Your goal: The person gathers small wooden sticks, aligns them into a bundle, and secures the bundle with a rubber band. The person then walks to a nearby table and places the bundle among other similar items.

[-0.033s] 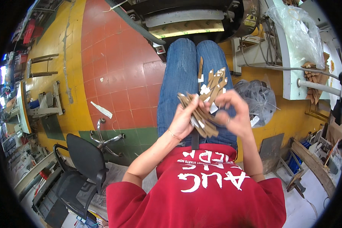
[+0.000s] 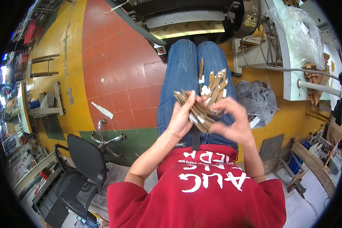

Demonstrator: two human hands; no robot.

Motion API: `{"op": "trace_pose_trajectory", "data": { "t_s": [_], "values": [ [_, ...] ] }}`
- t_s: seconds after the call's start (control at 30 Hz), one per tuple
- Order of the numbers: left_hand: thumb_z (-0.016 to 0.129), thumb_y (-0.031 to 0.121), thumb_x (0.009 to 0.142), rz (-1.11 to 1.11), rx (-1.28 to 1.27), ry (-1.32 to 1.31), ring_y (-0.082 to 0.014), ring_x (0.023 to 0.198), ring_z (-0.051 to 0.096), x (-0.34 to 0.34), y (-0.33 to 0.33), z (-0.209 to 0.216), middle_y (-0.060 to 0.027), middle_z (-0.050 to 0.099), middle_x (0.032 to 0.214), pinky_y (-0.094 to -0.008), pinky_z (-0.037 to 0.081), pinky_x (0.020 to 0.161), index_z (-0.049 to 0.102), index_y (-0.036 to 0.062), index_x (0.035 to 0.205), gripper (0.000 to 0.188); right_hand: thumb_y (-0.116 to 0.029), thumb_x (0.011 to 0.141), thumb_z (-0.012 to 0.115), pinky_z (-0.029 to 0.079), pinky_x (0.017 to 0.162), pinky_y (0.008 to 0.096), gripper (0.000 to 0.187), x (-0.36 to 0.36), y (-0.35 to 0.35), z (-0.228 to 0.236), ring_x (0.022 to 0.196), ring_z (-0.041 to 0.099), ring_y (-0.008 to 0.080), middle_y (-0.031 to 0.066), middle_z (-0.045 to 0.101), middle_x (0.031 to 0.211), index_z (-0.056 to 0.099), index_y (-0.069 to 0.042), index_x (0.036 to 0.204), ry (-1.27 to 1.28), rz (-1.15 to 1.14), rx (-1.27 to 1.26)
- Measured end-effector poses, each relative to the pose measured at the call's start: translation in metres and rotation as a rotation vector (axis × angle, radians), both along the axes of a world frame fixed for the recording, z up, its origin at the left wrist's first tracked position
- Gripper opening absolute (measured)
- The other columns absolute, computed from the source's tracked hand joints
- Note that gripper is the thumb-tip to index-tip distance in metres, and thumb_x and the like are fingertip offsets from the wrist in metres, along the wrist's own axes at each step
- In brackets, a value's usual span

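From the head view, my left grip (image 2: pixel 181 119) clasps bundled brown strips (image 2: pixel 198 114) above my jeans (image 2: pixel 178 76), where loose strips (image 2: pixel 217 84) lie; my half-curled right grip (image 2: pixel 236 123) blurs beside them, contents unclear. A machine (image 2: pixel 186 18) stands ahead, a plastic bag (image 2: pixel 260 99) at right.

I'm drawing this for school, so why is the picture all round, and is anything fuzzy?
Head view: a dark, curved border and bent edges, from the fisheye lens; head view: the right hand is smeared, probably by motion, while the left hand holding brown strips looks sharper; head view: white glare at the far left.
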State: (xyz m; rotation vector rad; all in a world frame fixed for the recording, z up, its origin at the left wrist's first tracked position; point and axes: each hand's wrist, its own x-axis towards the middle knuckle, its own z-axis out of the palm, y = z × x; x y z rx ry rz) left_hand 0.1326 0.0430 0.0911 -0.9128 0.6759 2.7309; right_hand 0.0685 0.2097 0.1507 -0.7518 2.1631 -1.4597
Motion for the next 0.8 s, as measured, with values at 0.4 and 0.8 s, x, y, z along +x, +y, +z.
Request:
{"op": "trace_pose_trajectory", "data": {
  "t_s": [0.4,0.8],
  "values": [
    [0.059,0.023,0.093,0.04,0.097,0.169,-0.0199,0.095,0.062,-0.018,-0.01,0.01,-0.0051,0.061,0.097,-0.0373,0.054,0.086,0.054,0.0109,0.104,0.017,-0.014,0.072,0.078,0.048,0.067,0.0295,0.026,-0.003,0.004,0.006,0.076,0.061,0.0192,0.0077,0.064,0.084,0.071,-0.003,0.094,0.048,0.048,0.101],
    [0.061,0.021,0.092,0.006,0.296,0.172,-0.0138,0.096,0.051,-0.011,-0.004,0.002,-0.0068,0.054,0.113,-0.0264,0.045,0.084,0.053,0.0103,0.117,0.029,-0.004,0.076,0.073,0.047,0.067,0.0275,0.013,-0.01,0.017,0.014,0.075,0.061,0.0175,0.0071,0.065,0.082,0.071,-0.003,0.09,0.114,-0.29,-0.052]
  ]
}}
